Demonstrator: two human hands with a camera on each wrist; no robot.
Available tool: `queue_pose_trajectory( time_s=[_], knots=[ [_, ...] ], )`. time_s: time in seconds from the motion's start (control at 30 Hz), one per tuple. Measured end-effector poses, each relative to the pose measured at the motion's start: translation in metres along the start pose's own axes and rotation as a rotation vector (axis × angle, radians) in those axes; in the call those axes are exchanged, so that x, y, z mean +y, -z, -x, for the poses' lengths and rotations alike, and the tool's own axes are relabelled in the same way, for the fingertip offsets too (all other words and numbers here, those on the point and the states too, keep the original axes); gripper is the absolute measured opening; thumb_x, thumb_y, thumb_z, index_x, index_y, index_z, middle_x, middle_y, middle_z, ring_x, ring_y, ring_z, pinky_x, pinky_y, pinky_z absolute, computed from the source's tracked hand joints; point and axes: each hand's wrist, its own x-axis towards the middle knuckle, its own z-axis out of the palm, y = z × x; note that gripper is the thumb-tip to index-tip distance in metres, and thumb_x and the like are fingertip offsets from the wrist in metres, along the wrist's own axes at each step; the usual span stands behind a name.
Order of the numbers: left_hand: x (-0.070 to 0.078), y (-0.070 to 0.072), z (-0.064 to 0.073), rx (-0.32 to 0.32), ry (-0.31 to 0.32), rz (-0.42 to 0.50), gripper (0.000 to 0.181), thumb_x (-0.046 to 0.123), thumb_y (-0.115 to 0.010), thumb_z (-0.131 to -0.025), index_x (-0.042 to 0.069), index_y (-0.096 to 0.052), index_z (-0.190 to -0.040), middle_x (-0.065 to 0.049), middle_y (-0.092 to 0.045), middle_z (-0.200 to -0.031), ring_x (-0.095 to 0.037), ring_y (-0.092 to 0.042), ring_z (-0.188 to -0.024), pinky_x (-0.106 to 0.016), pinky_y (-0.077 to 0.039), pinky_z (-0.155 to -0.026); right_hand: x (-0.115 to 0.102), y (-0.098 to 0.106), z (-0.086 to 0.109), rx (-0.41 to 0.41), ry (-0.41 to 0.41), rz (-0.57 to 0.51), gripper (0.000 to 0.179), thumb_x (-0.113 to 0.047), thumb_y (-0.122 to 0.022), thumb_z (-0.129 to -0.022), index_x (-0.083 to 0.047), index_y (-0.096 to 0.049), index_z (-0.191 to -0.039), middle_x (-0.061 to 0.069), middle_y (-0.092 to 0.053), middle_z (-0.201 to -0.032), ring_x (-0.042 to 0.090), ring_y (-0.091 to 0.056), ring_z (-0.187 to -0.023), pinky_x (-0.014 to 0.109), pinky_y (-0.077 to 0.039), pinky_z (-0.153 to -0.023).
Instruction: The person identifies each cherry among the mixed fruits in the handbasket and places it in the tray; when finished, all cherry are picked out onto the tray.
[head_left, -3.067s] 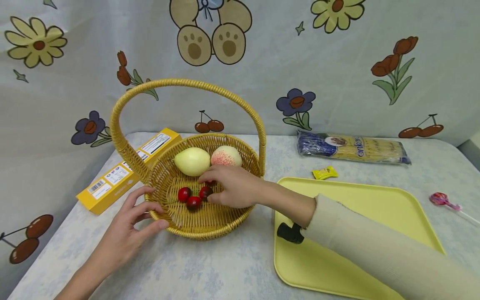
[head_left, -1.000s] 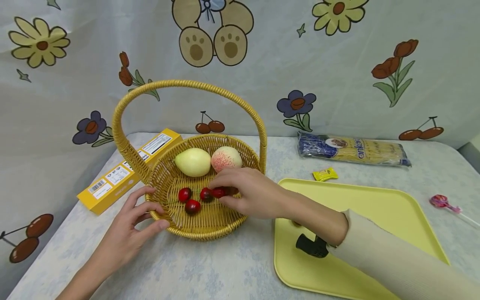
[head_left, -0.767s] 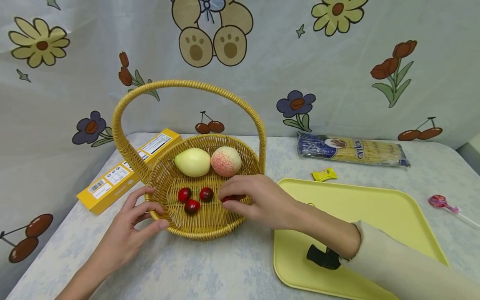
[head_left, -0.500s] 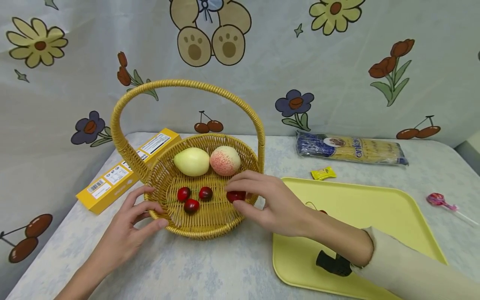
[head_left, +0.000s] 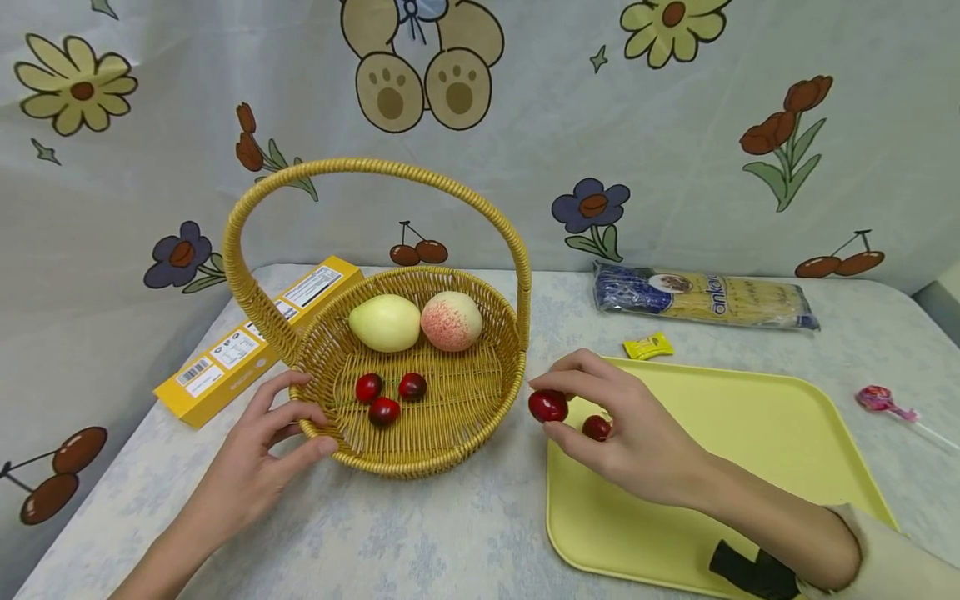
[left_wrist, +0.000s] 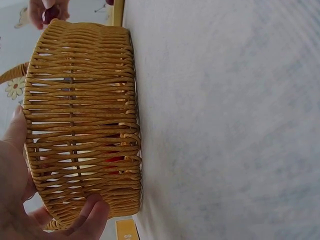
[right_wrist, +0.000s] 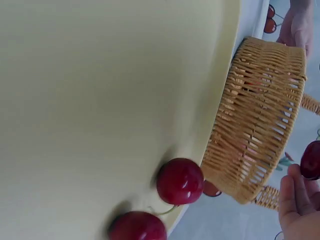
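Right hand (head_left: 641, 435) pinches glossy round cherry (head_left: 548, 406) — seemingly plastic.

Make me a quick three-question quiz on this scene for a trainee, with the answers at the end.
1. How many cherries lie in the wicker basket in the head view?
2. True or false: the spaghetti packet lies off the yellow tray.
3. Which hand is pinching a single cherry?

Key: 1. Three. 2. True. 3. The right hand.
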Motion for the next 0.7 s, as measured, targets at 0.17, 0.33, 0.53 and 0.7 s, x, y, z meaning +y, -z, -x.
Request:
queue_pose_trajectory(
  time_s=[0.17, 0.33, 0.53, 0.7],
  knots=[
    [0.001, 0.0, 0.0, 0.0, -0.01, 0.004, 0.017, 0.003, -0.077, -0.084, 0.009, -0.067, -0.096, -0.009, -0.04, -0.139, -0.01, -0.045, -0.116, -0.007, -0.044, -0.087, 0.005, 0.015, 0.018, 0.006, -0.148, 0.017, 0.037, 0.001, -0.076, -0.084, -0.024, -0.068, -0.11, -0.01, -0.058, -0.104, 0.01, -0.061, -0.091, 0.028, -0.055, -0.06],
    [0.001, -0.001, 0.0, 0.004, -0.014, 0.003, 0.018, 0.002, -0.078, -0.083, 0.009, -0.067, -0.096, -0.009, -0.04, -0.139, -0.009, -0.045, -0.116, -0.007, -0.044, -0.087, 0.011, 0.029, 0.035, 0.014, -0.184, 0.08, 0.036, 0.0, -0.078, -0.082, -0.025, -0.067, -0.106, -0.011, -0.06, -0.101, 0.009, -0.061, -0.087, 0.028, -0.056, -0.072],
    [0.001, 0.0, 0.001, 0.009, -0.013, 0.002, 0.018, 0.002, -0.078, -0.084, 0.009, -0.067, -0.096, -0.01, -0.04, -0.14, -0.008, -0.045, -0.116, -0.006, -0.044, -0.087, 0.019, 0.042, 0.052, 0.038, -0.222, 0.177, 0.037, 0.0, -0.082, -0.079, -0.023, -0.066, -0.104, -0.013, -0.06, -0.098, 0.008, -0.062, -0.086, 0.023, -0.055, -0.076],
    [0.002, -0.001, 0.001, 0.009, -0.012, 0.007, 0.018, 0.002, -0.078, -0.083, 0.009, -0.067, -0.096, -0.008, -0.04, -0.139, -0.007, -0.046, -0.115, -0.006, -0.044, -0.087, 0.034, 0.052, 0.065, 0.02, -0.336, 0.345, 0.033, -0.002, -0.083, -0.076, -0.018, -0.068, -0.101, -0.011, -0.059, -0.097, 0.013, -0.06, -0.087, 0.03, -0.054, -0.074]
  ],
)
